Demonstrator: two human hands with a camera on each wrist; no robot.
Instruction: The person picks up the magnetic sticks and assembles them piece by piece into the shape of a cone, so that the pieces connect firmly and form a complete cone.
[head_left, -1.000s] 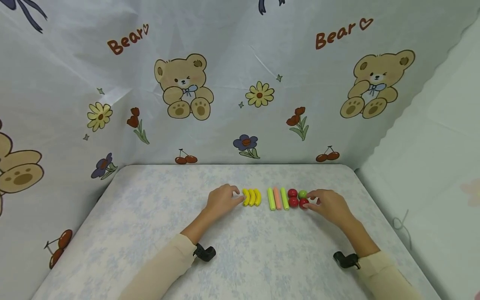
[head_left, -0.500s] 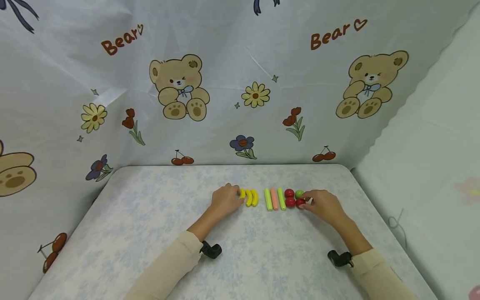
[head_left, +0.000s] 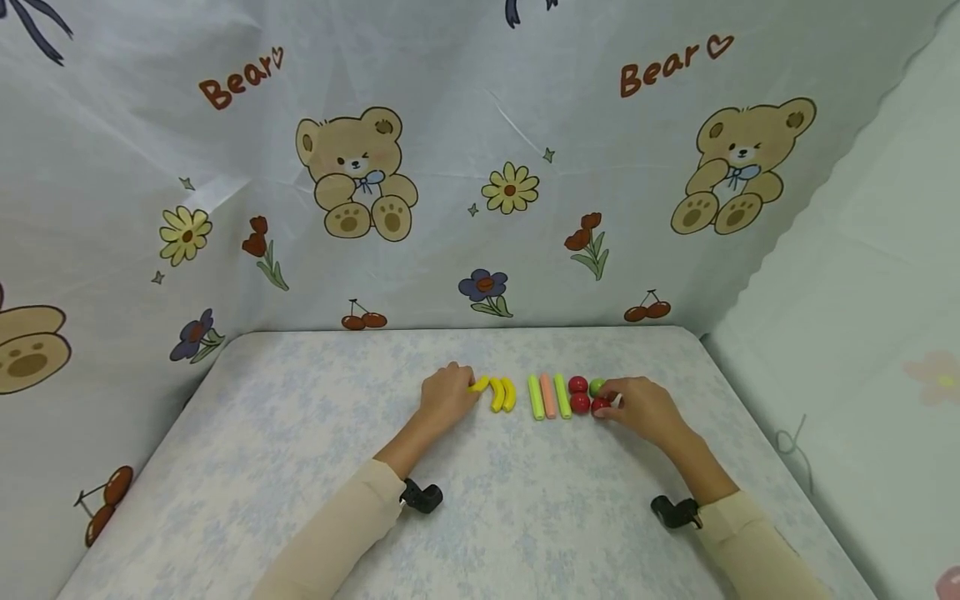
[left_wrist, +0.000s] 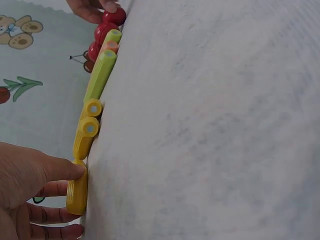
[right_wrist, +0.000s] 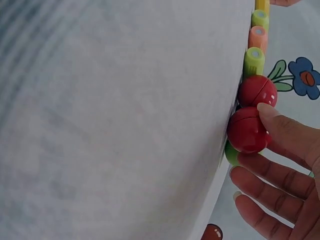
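Observation:
My left hand (head_left: 447,397) pinches a yellow toy banana (left_wrist: 76,195) between thumb and fingers, turned slantwise beside two upright-lying toy bananas (head_left: 503,395). At the row's other end, the thumb and fingers of my right hand (head_left: 645,408) hold a red round toy fruit (right_wrist: 248,131) with a seam across it. Behind that one sits a green round toy fruit (head_left: 597,387), partly covered by the fingers. Two more red round toy fruits (head_left: 580,403) lie just to the left.
Between the bananas and the round fruits lie two light green sticks (head_left: 536,397) and one pink stick (head_left: 548,396), side by side. All rest on a pale blue-patterned tabletop (head_left: 480,500). A bear-printed curtain (head_left: 442,275) hangs along the table's back edge.
My left hand has moved onto the leftmost banana, gripped it and turned it slantwise, slightly away from the other two. My right hand has closed in on the near red fruit.

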